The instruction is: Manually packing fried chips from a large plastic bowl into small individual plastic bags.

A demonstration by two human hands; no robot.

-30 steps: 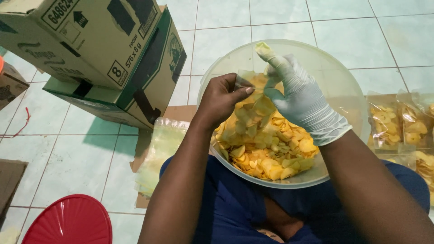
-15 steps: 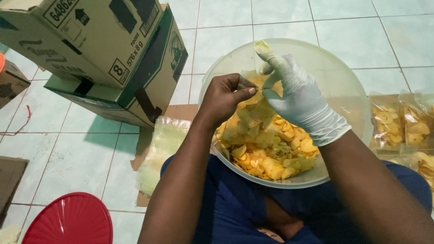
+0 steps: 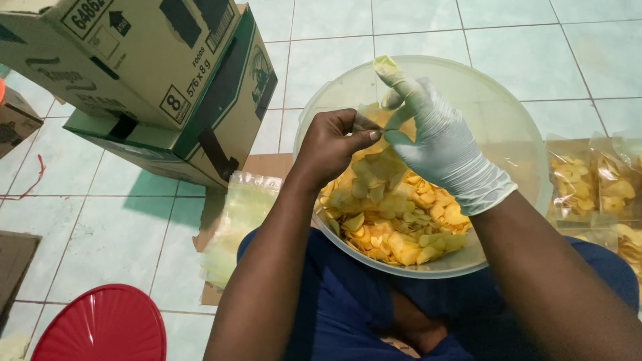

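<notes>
- The left hand (image 3: 334, 144) is bare; its grip is narrow, with thumb and fingers pinched on the edge of a small clear plastic bag (image 3: 374, 150) and holding it up over the bowl.
- The right hand (image 3: 435, 144) wears a pale green glove. Its fingers go into the mouth of the same bag, and the grip is closed around some chips there; how many chips I cannot tell, because the bag and the fingers hide them.
- One gloved finger points upward, and its tip has yellow crumbs on it.
- The bag is between the two hands, above the near-left part of the bowl, and already has some yellow chips inside.
- The big translucent bowl (image 3: 508, 113) rests on the person's lap, on the blue clothing (image 3: 334, 307). A heap of yellow chips (image 3: 394, 220) lies in its near side; the far side is bare.
- Just beside the bowl on the left, a stack of flat clear bags (image 3: 241, 220) lies on a piece of cardboard on the tiled floor (image 3: 100, 234).
- To the right of the bowl, filled packets of chips (image 3: 595, 184) lie close together.
- Two cardboard boxes (image 3: 167, 87) stand stacked at the upper left, the upper one tilted.
- A round red lid (image 3: 100, 327) is at the lower left corner, well apart from the hands.
</notes>
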